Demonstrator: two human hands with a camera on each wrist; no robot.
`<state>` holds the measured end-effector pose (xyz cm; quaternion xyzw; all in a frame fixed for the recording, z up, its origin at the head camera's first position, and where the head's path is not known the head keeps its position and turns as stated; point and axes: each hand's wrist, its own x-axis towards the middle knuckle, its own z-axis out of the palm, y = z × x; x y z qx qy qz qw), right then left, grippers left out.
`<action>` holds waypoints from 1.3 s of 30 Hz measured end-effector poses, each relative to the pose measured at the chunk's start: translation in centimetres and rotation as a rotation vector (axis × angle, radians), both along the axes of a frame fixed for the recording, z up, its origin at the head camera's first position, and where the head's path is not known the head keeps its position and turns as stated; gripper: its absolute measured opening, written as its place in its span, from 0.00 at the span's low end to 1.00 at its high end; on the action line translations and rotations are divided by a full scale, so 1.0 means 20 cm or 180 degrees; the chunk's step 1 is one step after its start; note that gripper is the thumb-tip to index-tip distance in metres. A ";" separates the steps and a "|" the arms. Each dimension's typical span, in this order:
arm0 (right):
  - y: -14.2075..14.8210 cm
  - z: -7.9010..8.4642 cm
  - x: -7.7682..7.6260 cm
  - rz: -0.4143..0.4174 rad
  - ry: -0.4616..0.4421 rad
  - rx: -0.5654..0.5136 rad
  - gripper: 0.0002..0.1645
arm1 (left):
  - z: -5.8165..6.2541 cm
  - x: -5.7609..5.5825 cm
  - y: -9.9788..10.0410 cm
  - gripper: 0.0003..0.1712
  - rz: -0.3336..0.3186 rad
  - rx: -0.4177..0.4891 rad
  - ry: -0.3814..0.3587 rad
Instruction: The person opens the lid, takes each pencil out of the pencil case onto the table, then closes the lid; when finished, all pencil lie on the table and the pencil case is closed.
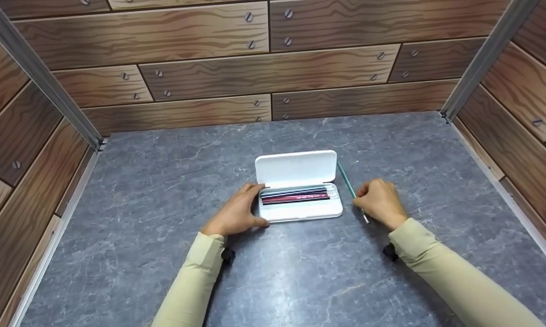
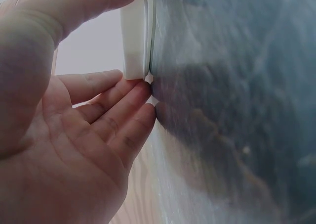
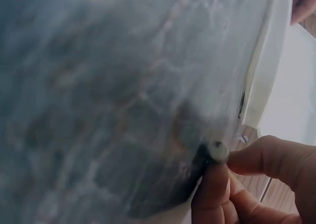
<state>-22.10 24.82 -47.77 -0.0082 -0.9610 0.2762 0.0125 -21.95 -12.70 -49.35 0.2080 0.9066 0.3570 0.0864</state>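
A white pencil case point(image 1: 300, 212) lies on the table with its lid point(image 1: 295, 169) raised at the back. Several pencils point(image 1: 295, 197), dark, red and bluish, lie side by side in it. My left hand point(image 1: 236, 210) holds the case's left end, thumb at the front corner and fingers at the back one. In the left wrist view the fingertips point(image 2: 143, 89) touch the case's edge. To the right of the case, my right hand point(image 1: 379, 202) pinches a green pencil point(image 1: 345, 178) between thumb and fingers. Its pale eraser end point(image 3: 218, 151) faces the right wrist camera.
The grey marbled tabletop point(image 1: 146, 254) spreads around the case. Wood-patterned walls point(image 1: 209, 81) stand at the back and both sides, with metal posts point(image 1: 477, 63) at the back corners.
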 end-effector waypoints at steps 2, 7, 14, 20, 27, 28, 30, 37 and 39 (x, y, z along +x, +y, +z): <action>-0.01 0.00 0.00 0.0025 -0.0006 0.0012 0.08 | 0.00 0.00 0.00 0.59 0.0010 -0.0023 -0.0006; -0.02 0.00 0.00 0.0034 -0.0002 -0.0025 0.10 | -0.01 0.00 0.00 0.59 0.0009 -0.0022 -0.0025; -0.02 0.00 0.00 0.0079 0.0005 -0.0007 0.10 | 0.00 0.01 -0.01 0.58 0.0010 -0.0025 -0.0012; -0.02 0.00 0.00 0.0038 -0.0131 -0.0057 0.10 | 0.00 0.02 0.00 0.58 0.0030 -0.0060 -0.0047; -0.07 0.07 0.00 0.0128 0.0172 0.0078 0.10 | 0.00 0.01 0.00 0.58 0.0010 -0.0020 -0.0025; -0.09 0.08 -0.01 0.0215 0.0252 0.0073 0.11 | 0.00 0.01 0.00 0.58 0.0004 -0.0007 -0.0012; -0.13 0.10 -0.02 0.0482 0.0394 0.0037 0.11 | 0.00 0.01 0.00 0.58 -0.0004 0.0013 0.0010; -0.28 0.08 -0.10 0.1869 0.0694 0.0110 0.08 | 0.00 0.01 0.00 0.58 -0.0020 0.0035 0.0026; -0.31 0.07 -0.11 0.2084 0.0745 0.0243 0.08 | 0.00 0.01 0.00 0.58 -0.0031 0.0033 0.0032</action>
